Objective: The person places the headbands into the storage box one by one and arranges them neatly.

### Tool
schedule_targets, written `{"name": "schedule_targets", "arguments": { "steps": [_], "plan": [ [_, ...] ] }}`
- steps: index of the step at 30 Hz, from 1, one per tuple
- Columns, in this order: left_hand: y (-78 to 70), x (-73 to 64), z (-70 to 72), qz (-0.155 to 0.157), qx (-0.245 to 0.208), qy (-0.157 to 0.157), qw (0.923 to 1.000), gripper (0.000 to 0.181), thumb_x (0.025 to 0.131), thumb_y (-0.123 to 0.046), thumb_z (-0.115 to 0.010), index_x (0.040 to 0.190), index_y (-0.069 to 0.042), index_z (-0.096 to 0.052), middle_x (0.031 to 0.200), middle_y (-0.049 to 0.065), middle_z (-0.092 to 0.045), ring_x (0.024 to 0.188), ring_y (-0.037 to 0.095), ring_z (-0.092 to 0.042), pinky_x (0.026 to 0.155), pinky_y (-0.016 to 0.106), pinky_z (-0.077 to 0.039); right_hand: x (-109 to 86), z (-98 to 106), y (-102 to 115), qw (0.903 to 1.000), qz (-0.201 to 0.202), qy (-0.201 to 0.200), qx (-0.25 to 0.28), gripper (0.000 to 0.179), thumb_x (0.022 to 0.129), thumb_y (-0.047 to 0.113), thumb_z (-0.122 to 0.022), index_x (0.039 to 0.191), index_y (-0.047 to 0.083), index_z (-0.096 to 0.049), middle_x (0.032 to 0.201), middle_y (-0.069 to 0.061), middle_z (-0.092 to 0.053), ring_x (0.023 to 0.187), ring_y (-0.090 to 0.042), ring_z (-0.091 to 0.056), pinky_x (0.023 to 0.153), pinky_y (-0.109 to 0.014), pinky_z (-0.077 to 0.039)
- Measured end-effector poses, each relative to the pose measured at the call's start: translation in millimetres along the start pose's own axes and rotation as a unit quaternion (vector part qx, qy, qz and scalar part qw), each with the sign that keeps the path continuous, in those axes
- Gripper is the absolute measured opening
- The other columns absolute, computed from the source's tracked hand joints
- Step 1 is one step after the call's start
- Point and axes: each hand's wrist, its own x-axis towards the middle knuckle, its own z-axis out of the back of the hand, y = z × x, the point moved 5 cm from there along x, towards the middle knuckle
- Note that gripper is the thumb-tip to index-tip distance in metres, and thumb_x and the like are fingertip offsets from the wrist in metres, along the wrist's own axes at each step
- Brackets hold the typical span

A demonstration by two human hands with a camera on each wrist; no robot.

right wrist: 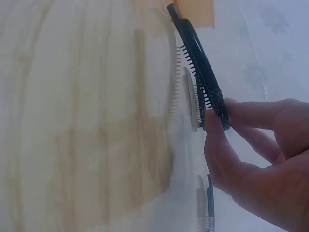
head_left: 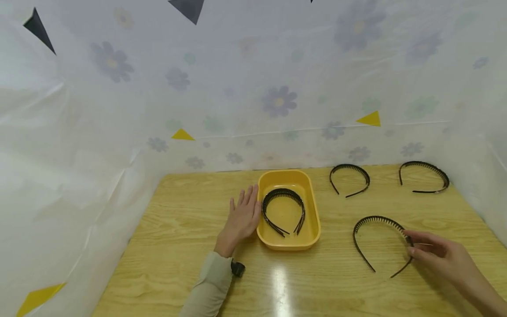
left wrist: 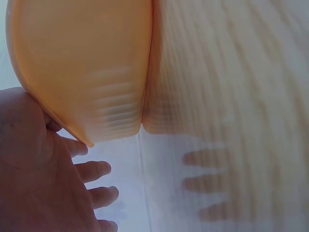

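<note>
A yellow plastic tray (head_left: 288, 245) stands on the wooden table, with black toothed headbands (head_left: 283, 192) lying together inside it. Against the tray's left side rests my left hand (head_left: 242, 216), its fingers straight and pointing away from me; in the left wrist view the hand (left wrist: 38, 164) lies along the tray's rim (left wrist: 58, 121). My right hand (head_left: 443, 253) pinches another black headband (head_left: 378, 219) by its right side, between thumb and fingers. In the right wrist view this headband (right wrist: 200, 58) is raised over the table, teeth towards the tabletop.
Two more black headbands lie at the back right of the table, one (head_left: 350, 166) nearer the tray and one (head_left: 429, 165) near the right edge. A white flower-printed sheet (head_left: 237, 88) hangs behind and beside the table (head_left: 178, 255).
</note>
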Motion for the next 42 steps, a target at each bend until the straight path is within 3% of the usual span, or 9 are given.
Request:
{"name": "schedule_targets", "arguments": {
  "steps": [5, 11, 14, 24, 35, 42],
  "plan": [
    [-0.4, 0.3, 0.0, 0.001, 0.002, -0.001, 1.0000, 0.058, 0.114, -0.033, -0.023, 0.167, -0.014, -0.011, 0.171, 0.010, -0.014, 0.155, 0.040, -0.012, 0.119, 0.068, -0.005, 6.4, -1, 2, 0.9991, -0.042, 0.001, 0.002, 0.048, 0.099, 0.024, -0.072, 0.137, -0.003, -0.063, 0.109, 0.035, -0.061, 0.091, 0.012, -0.063, 0.070, -0.023, -0.059],
    [-0.4, -0.2, -0.1, 0.001, -0.001, -0.003, 1.0000, 0.058, 0.114, -0.033, -0.023, 0.167, -0.013, -0.012, 0.171, 0.012, -0.016, 0.155, 0.041, -0.012, 0.119, 0.068, -0.004, 12.9, -4, 7, 0.9949, -0.014, 0.021, 0.097, 0.038, 0.100, 0.004, -0.067, 0.137, -0.002, -0.064, 0.114, 0.030, -0.065, 0.092, -0.003, -0.073, 0.071, -0.035, -0.062],
    [0.3, 0.3, -0.2, 0.000, -0.003, -0.004, 1.0000, 0.058, 0.114, -0.032, -0.024, 0.167, -0.012, -0.012, 0.170, 0.013, -0.017, 0.155, 0.042, -0.012, 0.119, 0.069, -0.004, 15.1, -5, 9, 0.9929, -0.013, 0.024, 0.116, 0.035, 0.100, 0.001, -0.066, 0.135, 0.000, -0.067, 0.115, 0.027, -0.068, 0.092, -0.004, -0.073, 0.071, -0.035, -0.061],
    [1.4, 0.2, -1.2, 0.003, 0.002, -0.002, 1.0000, 0.058, 0.114, -0.032, -0.024, 0.167, -0.014, -0.011, 0.171, 0.012, -0.016, 0.155, 0.041, -0.012, 0.119, 0.068, -0.004, 23.3, -5, 26, 0.9982, 0.024, 0.006, 0.055, 0.038, 0.101, 0.008, -0.066, 0.136, -0.009, -0.062, 0.112, 0.024, -0.068, 0.090, -0.006, -0.073, 0.072, -0.030, -0.061],
    [1.0, 1.0, -1.9, 0.004, 0.003, -0.003, 1.0000, 0.058, 0.114, -0.036, -0.020, 0.167, -0.015, -0.010, 0.171, 0.010, -0.015, 0.156, 0.039, -0.011, 0.120, 0.067, -0.003, 31.3, -6, 39, 0.9968, 0.023, 0.007, 0.076, 0.040, 0.100, 0.009, -0.068, 0.137, -0.005, -0.063, 0.112, 0.019, -0.072, 0.089, -0.011, -0.075, 0.072, -0.031, -0.061],
    [1.3, 2.2, -2.9, 0.008, 0.003, 0.002, 1.0000, 0.058, 0.114, -0.037, -0.020, 0.167, -0.016, -0.008, 0.171, 0.009, -0.014, 0.156, 0.038, -0.010, 0.120, 0.066, -0.003, 39.8, -7, 54, 0.9973, 0.045, 0.003, 0.059, 0.041, 0.100, 0.013, -0.070, 0.138, -0.001, -0.064, 0.118, 0.021, -0.070, 0.095, -0.002, -0.072, 0.073, -0.023, -0.059]
  ]
}}
